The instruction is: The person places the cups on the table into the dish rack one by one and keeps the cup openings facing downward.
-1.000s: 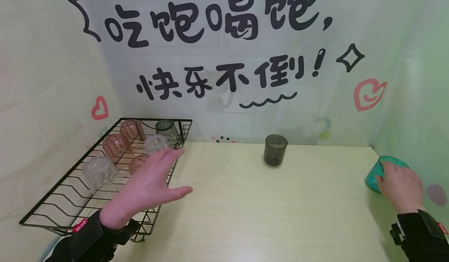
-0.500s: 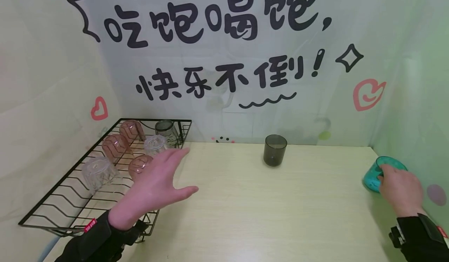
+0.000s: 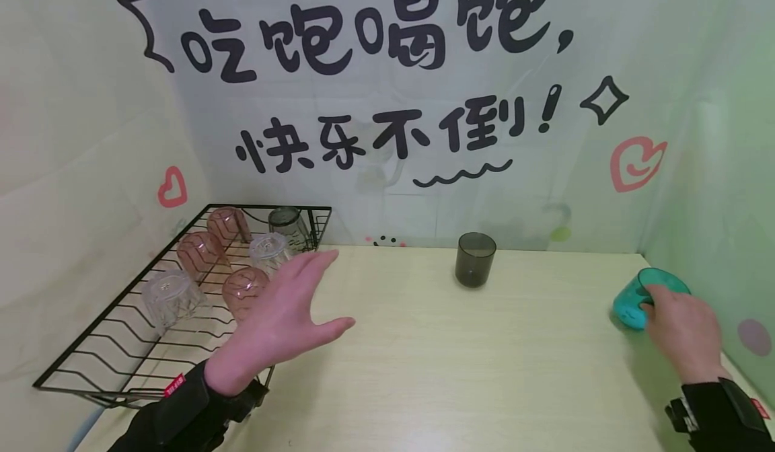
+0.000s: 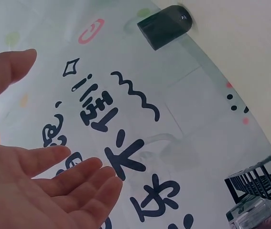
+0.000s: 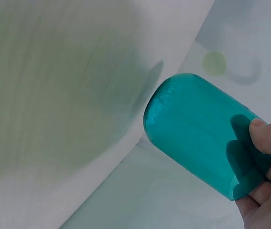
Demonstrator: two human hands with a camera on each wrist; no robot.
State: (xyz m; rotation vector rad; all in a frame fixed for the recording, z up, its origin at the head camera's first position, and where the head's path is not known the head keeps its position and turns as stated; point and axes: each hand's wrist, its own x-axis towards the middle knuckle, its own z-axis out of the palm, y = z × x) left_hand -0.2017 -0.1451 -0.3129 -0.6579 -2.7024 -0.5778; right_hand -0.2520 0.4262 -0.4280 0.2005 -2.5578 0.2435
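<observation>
At the table's right side, my right hand [image 3: 687, 334] pinches the rim of a teal tumbler [image 3: 642, 304], thumb outside and fingers inside. In the right wrist view the teal tumbler [image 5: 197, 131] is tilted, and its shadow lies on the table by its base; whether the base touches cannot be told. My left hand [image 3: 272, 321] hovers by the right edge of the rack, thumb and fingers spread, holding nothing. In the left wrist view that hand [image 4: 54, 186] shows its palm. A dark grey tumbler [image 3: 475, 260] stands upright at the back of the table.
The black wire rack [image 3: 91, 351] on the left holds upside-down glasses: pink glasses [image 3: 200, 253], clear glasses [image 3: 172, 297] and a dark glass [image 3: 289, 227]. A printed cloth backdrop [image 3: 375, 203] rises behind the pale table [image 3: 454, 364] and along its sides.
My right hand has moved left with the teal tumbler, away from the right wall. My left hand has shifted right, showing more of a pink glass. The grey tumbler stays put.
</observation>
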